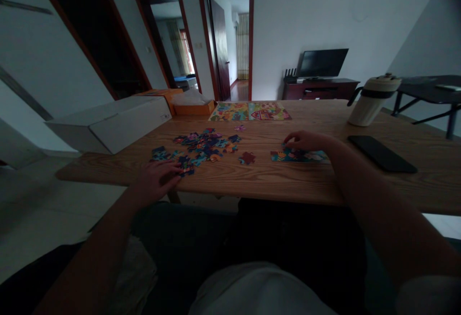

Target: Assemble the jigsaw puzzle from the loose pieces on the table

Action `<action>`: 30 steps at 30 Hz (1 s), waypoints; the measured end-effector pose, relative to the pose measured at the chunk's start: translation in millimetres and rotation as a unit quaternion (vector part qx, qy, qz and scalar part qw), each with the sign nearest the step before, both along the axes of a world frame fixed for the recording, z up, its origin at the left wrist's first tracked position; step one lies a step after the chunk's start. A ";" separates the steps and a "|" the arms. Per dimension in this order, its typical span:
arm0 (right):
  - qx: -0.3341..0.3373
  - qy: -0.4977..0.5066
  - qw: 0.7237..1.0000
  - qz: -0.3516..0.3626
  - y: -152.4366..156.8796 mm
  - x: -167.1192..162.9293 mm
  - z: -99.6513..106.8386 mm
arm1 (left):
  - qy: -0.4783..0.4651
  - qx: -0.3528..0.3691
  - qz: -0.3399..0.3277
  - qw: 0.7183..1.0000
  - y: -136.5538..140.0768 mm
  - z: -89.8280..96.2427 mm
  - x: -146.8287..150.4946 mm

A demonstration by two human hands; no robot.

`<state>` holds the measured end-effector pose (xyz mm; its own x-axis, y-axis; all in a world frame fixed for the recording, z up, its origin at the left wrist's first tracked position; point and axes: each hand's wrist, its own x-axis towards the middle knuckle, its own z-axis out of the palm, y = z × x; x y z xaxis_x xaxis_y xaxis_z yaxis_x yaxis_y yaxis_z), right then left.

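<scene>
A heap of loose jigsaw puzzle pieces [203,147], mostly dark blue with orange and purple bits, lies on the wooden table. My left hand [158,178] rests at the heap's near left edge, fingers stretched out and touching pieces there. To the right is a joined strip of puzzle [279,156], blue-green and partly covered by my right hand [304,140]. That hand's fingers are curled down at the strip's top edge, pinching a small bluish puzzle piece [284,145]. Between heap and strip lies a single reddish-brown piece [248,158].
Behind the heap are a pink piece [239,127] and a colourful picture sheet [250,111]. A white box [118,120] and an orange tissue box [194,108] stand at the left. On the right are a black phone-like slab [382,153] and a cream tumbler [372,101].
</scene>
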<state>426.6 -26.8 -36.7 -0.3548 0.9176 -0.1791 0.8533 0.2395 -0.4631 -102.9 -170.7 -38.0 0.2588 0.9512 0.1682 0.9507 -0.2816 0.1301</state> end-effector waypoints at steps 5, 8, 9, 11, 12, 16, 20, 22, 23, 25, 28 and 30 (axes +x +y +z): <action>-0.011 0.002 1.000 -0.013 -2.4 -1.4 1.4 | 0.015 0.004 -0.010 1.000 4.4 1.0 0.3; -0.024 0.011 1.000 -0.011 -1.5 -0.3 0.8 | 0.041 0.006 0.007 0.999 12.0 3.9 2.4; -0.024 0.012 1.000 -0.009 -0.9 0.3 0.4 | 0.053 0.007 0.010 0.999 16.0 6.1 3.7; -0.017 0.010 1.000 -0.006 0.2 1.2 -0.4 | 0.071 0.011 0.008 0.997 27.7 12.8 7.4; -0.012 0.008 1.000 -0.003 0.6 1.5 -0.8 | 0.072 0.014 0.004 0.997 35.8 17.3 9.8; -0.017 0.009 1.000 -0.007 1.5 1.5 -2.1 | 0.014 0.005 -0.004 1.000 84.7 36.8 21.5; -0.010 0.003 1.000 -0.015 3.4 1.6 -4.4 | -0.020 -0.061 0.043 0.997 140.2 43.6 27.8; 0.004 0.004 1.000 -0.009 4.9 2.1 -5.7 | -0.028 -0.113 0.053 0.992 158.4 41.3 26.4; 0.009 0.003 1.000 -0.007 5.6 2.4 -6.2 | -0.032 -0.130 0.053 0.990 163.8 39.8 24.9; 0.008 0.000 1.000 -0.007 6.5 2.8 -6.7 | -0.030 -0.131 0.057 0.989 167.6 38.0 21.2; 0.005 -0.001 1.000 -0.004 6.3 2.8 -6.0 | 0.011 -0.078 0.097 0.992 162.3 39.9 15.9; 0.009 0.002 1.000 -0.002 5.4 2.3 -5.5 | 0.031 -0.054 0.112 0.992 157.8 43.0 12.5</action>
